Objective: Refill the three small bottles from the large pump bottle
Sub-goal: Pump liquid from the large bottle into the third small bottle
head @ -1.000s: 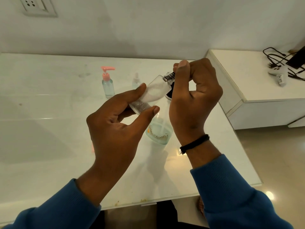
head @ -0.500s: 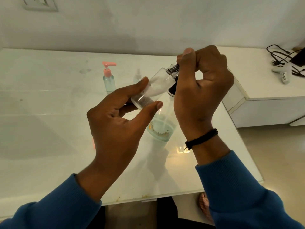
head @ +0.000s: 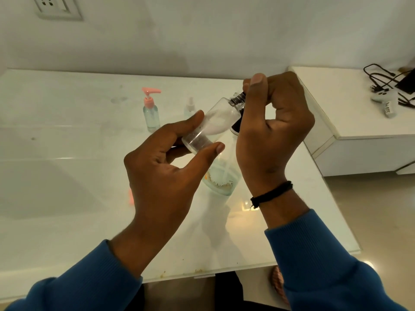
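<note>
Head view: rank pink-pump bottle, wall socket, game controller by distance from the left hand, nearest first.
1. Pink-pump bottle: on the table just beyond the left hand, slightly to its left.
2. Game controller: on the side cabinet, far right.
3. Wall socket: up on the wall, far left.
Items two and three are close to call.

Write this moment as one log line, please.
left hand: holds clear bottle tilted | right hand: pinches its neck cap | pink pump bottle: upright on table
</note>
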Available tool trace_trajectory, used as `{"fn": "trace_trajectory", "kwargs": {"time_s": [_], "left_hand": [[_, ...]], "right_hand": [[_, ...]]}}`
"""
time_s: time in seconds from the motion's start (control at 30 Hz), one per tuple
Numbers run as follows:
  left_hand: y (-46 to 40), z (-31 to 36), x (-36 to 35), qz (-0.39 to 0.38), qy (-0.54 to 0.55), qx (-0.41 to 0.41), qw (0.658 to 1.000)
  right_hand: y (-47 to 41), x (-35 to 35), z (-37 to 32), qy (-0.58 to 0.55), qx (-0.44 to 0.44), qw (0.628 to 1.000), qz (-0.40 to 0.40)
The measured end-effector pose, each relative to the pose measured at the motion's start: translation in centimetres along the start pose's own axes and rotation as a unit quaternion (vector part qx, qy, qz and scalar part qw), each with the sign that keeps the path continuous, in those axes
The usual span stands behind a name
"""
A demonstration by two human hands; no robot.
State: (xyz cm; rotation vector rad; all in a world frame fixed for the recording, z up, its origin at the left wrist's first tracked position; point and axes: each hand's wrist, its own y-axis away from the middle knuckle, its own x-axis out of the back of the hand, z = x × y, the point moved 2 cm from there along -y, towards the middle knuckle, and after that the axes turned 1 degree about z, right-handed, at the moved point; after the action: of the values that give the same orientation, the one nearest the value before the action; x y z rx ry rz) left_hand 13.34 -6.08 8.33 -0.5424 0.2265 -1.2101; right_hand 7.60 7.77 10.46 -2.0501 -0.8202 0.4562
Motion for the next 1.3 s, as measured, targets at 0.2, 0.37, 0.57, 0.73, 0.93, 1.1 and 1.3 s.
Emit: {"fn": "trace_trajectory", "kwargs": {"time_s": [0.2, 0.37, 0.57, 0.73, 0.93, 1.1, 1.3], "left_hand": [[0.0, 0.0, 0.0, 0.007, 0.004, 0.017, 1.0], [0.0, 0.1, 0.1, 0.013, 0.0, 0.023, 1.0], [-0.1, 0.3, 0.3, 0.011, 0.007, 0.029, 1.0], [-0.1, 0.0, 0.4, 0.017, 0.001, 0.028, 0.999], [0.0, -0.1, 0.1, 0.026, -0.005, 0.036, 0.999], [0.0, -0.2, 0.1, 0.028, -0.002, 0.038, 0.999], [0.1, 0.1, 0.1, 0.018, -0.003, 0.025, 1.0]], "right_hand": [[-0.2, 0.1, -0.1, 0.022, 0.009, 1.0, -0.006], [0.4, 0.2, -0.1, 0.013, 0.004, 1.0, -0.012], [-0.2, 0.5, -0.1, 0.025, 0.007, 1.0, -0.014], [0.7, 0.3, 0.1, 0.012, -0.008, 1.0, -0.021], [0.1, 0.4, -0.2, 0.023, 0.004, 1.0, -0.014], [0.5, 0.3, 0.0, 0.016, -0.006, 1.0, -0.02], [0.2, 0.3, 0.0, 0.012, 0.001, 1.0, -0.017]]}}
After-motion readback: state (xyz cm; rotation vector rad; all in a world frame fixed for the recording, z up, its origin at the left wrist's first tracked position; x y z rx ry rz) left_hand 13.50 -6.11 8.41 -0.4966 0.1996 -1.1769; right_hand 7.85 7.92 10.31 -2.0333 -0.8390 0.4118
